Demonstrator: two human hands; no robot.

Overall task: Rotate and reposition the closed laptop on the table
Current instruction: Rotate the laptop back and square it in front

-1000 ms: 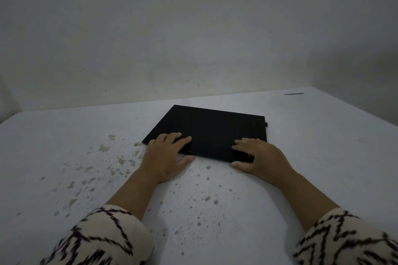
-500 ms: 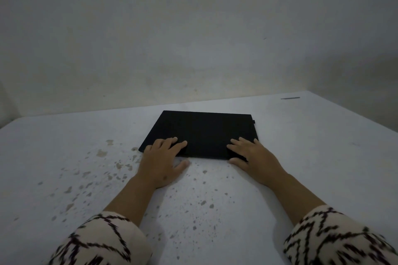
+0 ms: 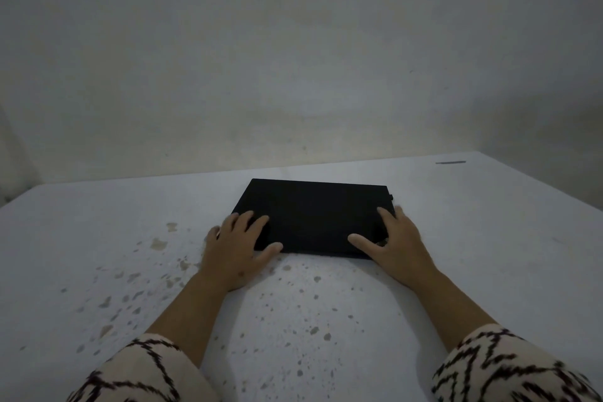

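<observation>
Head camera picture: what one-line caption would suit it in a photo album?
Left hand and right hand rest flat on the near corners of a closed black laptop lying on a speckled white table.

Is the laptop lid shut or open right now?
Shut: the laptop lies as one flat black slab on the table, no screen raised.

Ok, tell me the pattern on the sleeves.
Cream sleeves with black zigzag lines, clearest in the head view.

Both arms reach forward, sleeves pushed up. The left hand (image 3: 235, 248) and right hand (image 3: 396, 240) lie palm down, fingers spread, thumbs pointing inward.
</observation>
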